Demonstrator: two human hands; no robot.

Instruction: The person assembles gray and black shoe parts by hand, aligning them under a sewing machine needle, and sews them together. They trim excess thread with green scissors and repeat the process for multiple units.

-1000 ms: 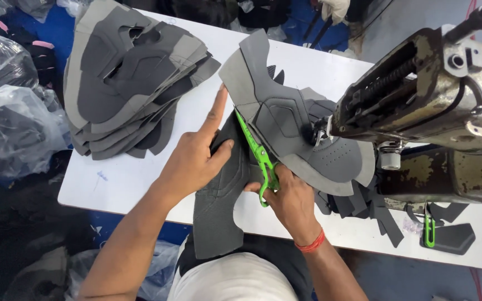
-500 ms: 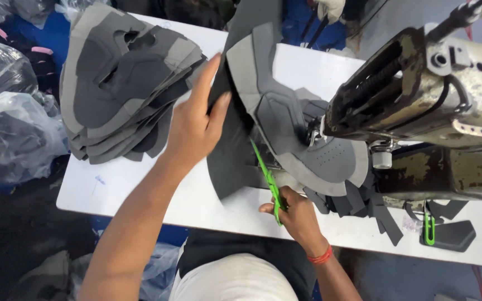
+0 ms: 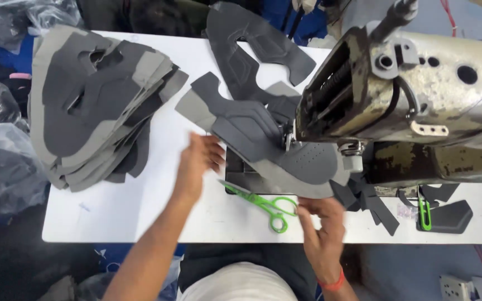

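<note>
A single view, taken from a camera worn on the person's head, looks almost straight down onto a white worktop. The camera sits close above the work, so the person's own forearms enter from the bottom edge, with the left hand just left of centre and the right hand low and right of centre. The near edge of the worktop runs across the lower part of the frame, and the person's lap shows below it. A sewing machine fills the upper right, very near the lens. The far edge of the worktop lies along the top.
</note>
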